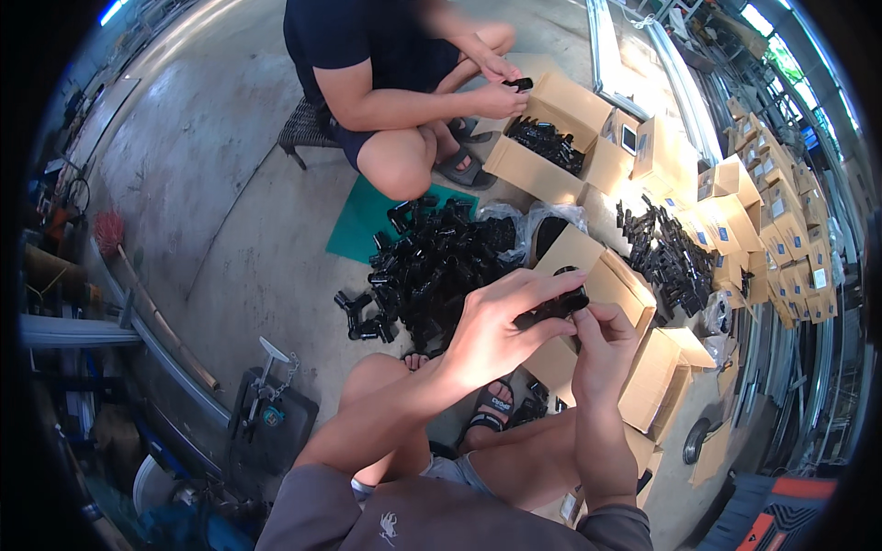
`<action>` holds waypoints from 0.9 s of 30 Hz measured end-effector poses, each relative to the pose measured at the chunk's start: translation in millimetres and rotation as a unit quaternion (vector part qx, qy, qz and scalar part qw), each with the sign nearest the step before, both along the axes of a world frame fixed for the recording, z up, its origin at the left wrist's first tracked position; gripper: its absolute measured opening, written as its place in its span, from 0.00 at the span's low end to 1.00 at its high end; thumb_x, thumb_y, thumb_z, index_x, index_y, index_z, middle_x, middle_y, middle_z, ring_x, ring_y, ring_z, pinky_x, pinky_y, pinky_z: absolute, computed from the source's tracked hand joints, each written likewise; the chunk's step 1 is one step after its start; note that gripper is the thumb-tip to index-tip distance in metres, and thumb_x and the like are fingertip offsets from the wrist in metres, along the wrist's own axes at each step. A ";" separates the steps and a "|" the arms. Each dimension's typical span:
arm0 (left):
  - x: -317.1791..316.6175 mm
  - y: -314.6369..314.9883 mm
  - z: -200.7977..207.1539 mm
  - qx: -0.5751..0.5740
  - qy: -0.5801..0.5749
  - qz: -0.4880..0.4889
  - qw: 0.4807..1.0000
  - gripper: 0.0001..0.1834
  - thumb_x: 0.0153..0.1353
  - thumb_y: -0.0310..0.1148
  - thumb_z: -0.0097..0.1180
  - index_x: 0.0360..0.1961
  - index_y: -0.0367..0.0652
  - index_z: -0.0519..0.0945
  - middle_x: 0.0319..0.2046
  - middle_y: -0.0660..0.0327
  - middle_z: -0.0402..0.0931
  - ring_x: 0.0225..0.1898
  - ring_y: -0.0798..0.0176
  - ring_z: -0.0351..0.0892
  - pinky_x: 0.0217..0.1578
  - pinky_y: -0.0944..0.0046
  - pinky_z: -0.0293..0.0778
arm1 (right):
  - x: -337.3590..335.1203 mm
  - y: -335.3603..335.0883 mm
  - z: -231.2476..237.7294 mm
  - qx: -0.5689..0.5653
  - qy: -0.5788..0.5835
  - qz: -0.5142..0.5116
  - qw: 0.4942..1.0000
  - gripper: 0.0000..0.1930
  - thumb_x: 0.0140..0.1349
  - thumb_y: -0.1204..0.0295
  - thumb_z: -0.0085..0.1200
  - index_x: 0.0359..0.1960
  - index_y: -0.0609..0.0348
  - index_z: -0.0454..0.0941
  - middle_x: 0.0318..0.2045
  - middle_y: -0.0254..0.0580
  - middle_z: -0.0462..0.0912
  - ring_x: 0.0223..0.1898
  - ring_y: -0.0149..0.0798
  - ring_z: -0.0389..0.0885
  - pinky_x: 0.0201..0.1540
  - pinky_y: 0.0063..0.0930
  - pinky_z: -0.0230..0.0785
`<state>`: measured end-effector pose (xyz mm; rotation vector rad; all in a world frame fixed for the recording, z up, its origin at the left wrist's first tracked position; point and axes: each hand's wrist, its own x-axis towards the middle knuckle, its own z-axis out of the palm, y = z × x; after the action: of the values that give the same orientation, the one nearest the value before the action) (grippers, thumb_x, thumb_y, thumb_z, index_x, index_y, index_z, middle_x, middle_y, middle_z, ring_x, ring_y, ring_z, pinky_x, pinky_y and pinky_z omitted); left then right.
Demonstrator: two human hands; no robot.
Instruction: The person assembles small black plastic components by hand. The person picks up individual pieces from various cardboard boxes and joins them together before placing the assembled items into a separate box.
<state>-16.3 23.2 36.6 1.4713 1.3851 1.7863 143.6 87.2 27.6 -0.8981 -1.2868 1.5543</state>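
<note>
Across the concrete floor (266,230) of this cluttered workshop, stacked cardboard cartons (790,230) stand at the far right, a heap of black plastic fittings (432,266) lies before me at the left, partly over a green mat (347,220), and a far open carton (535,176) holds loose black parts (547,142). Above a nearer open box (565,250), my left hand (491,321) pinches one black fitting (551,311) between thumb and fingers; my right hand (606,347) meets its right end, but whether it pinches I can't tell.
</note>
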 end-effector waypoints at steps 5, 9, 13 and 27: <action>3.9 -1.6 -1.8 -0.035 0.075 0.066 0.994 0.31 0.48 0.25 0.71 0.57 0.45 0.81 0.44 0.55 0.82 0.40 0.56 0.84 0.39 0.62 0.81 | -4.4 -2.7 5.2 -0.020 -0.021 0.027 0.999 0.09 0.62 0.81 0.60 0.43 0.68 0.81 0.39 0.38 0.83 0.40 0.27 0.80 0.46 0.21 0.72; 15.4 0.9 -6.5 -0.070 0.152 0.161 0.973 0.37 0.48 0.26 0.69 0.63 0.51 0.75 0.40 0.53 0.82 0.36 0.53 0.83 0.34 0.59 0.80 | -17.4 1.1 -10.0 -0.075 -0.033 0.046 0.996 0.12 0.60 0.78 0.64 0.44 0.68 0.80 0.37 0.37 0.83 0.39 0.27 0.80 0.45 0.21 0.73; 26.8 1.4 -2.3 -0.112 0.175 0.160 0.965 0.42 0.50 0.31 0.70 0.68 0.51 0.68 0.38 0.50 0.81 0.37 0.48 0.83 0.37 0.56 0.80 | -20.1 7.6 -17.6 -0.122 -0.020 0.024 0.992 0.10 0.61 0.76 0.63 0.42 0.65 0.80 0.34 0.36 0.83 0.35 0.26 0.80 0.39 0.19 0.73; 21.0 3.8 -40.0 -0.257 -0.444 -0.101 0.852 0.21 0.72 0.38 0.53 0.61 0.39 0.75 0.49 0.61 0.80 0.48 0.70 0.79 0.52 0.64 0.77 | -10.3 19.9 -25.9 -0.174 -0.021 0.058 0.983 0.11 0.65 0.68 0.60 0.44 0.62 0.82 0.33 0.31 0.83 0.32 0.22 0.78 0.37 0.18 0.71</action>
<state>4.7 27.0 -3.4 0.3699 1.0183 1.4664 133.3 107.1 1.7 -1.0941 -1.1294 1.8994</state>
